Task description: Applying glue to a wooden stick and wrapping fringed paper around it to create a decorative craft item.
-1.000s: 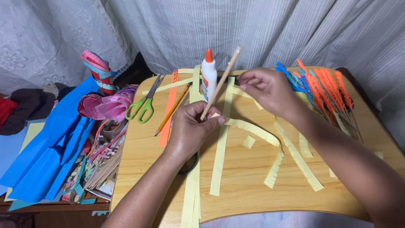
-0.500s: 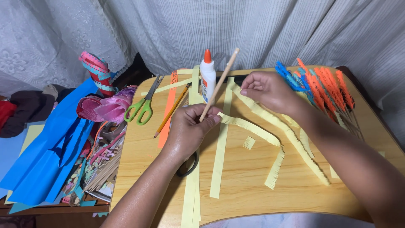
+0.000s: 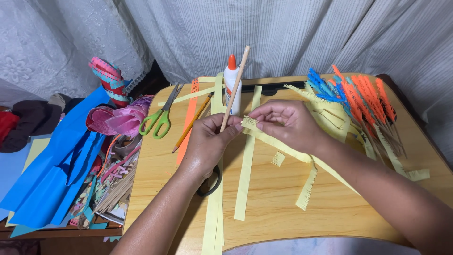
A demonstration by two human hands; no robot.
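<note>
We are pinching a wooden stick (image 3: 234, 89) in our left hand (image 3: 207, 144), just before the glue bottle (image 3: 231, 78); our right hand (image 3: 285, 123) is gripping a fringed yellow paper strip (image 3: 278, 148) touching the stick.

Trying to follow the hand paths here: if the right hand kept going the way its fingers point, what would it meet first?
The right hand points left, so it would first meet the wooden stick held in the left hand, probably; depth is unclear.

The left hand (image 3: 207, 141) hides the wooden stick's (image 3: 234, 85) lower end and part of a dark ring (image 3: 211, 185). The desk's (image 3: 283, 212) near edge is cut off.
</note>
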